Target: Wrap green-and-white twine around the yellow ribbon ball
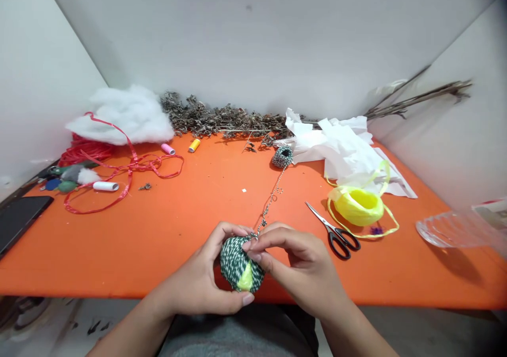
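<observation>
Lying at the left of the orange bench [178,230], a tangle of red raffia ribbon [130,167] loops loosely. Nearer the front edge, the left hand [202,275] cups a twine-wound ball [241,264] in a curled grip, lifted over the edge, while the right hand [303,267] presses its fingertips [253,246] onto the ball's top, where a strand of twine [271,201] runs up to a small spool [282,157]. The ball looks light and slightly soft, its wraps prone to slipping, so it seems best held across its whole body — not by loose turns. Further right lie black-handled scissors [336,234] and a yellow raffia bundle [358,206].
</observation>
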Available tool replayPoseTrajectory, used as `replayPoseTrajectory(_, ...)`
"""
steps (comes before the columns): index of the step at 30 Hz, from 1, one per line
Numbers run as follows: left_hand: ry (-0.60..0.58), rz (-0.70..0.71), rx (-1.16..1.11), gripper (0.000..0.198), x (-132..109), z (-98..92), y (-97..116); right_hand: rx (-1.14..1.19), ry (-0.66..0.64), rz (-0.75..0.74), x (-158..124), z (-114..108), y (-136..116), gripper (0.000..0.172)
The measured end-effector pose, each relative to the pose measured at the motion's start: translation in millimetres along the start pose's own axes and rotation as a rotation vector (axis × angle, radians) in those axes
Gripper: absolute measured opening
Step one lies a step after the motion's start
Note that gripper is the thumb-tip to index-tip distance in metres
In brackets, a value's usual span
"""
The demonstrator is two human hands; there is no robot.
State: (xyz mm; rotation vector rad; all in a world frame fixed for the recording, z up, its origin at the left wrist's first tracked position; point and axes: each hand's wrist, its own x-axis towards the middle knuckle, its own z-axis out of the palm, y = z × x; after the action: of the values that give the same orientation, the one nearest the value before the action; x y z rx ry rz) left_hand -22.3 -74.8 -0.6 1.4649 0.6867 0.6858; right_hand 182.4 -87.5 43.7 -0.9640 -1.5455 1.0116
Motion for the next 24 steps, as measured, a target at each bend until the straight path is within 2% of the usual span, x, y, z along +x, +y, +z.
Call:
replayPoseTrajectory(7, -0.021, -0.091, 0.086, 0.079, -1, 1.1, 5, -0.023, -0.042, 0.009, -1, -3, 2, 0.013)
replayPoseTrajectory(11, -0.021, -0.070, 0.093, 0.076, -1, -0.6, 5, -0.052, -0.018, -0.003, 0, -2, 4, 0.011)
replayPoseTrajectory(14, -0.033, -0.037, 0.017, 0.076, 0, -2.2, 0, -0.071, -0.027, -0.060, 0, 0, 4, 0.014)
replayPoseTrajectory(19, 0.025, -0.055, -0.084, 0.051, 1, 0.2, -8, -0.126, -0.044, -0.142, -4, 3, 4, 0.022)
replayPoseTrajectory(24, -0.005, -0.068, -0.162, 0.057, -2, 4.5, -6, -0.151, -0.028, -0.160, -8, 4, 2, 0.026)
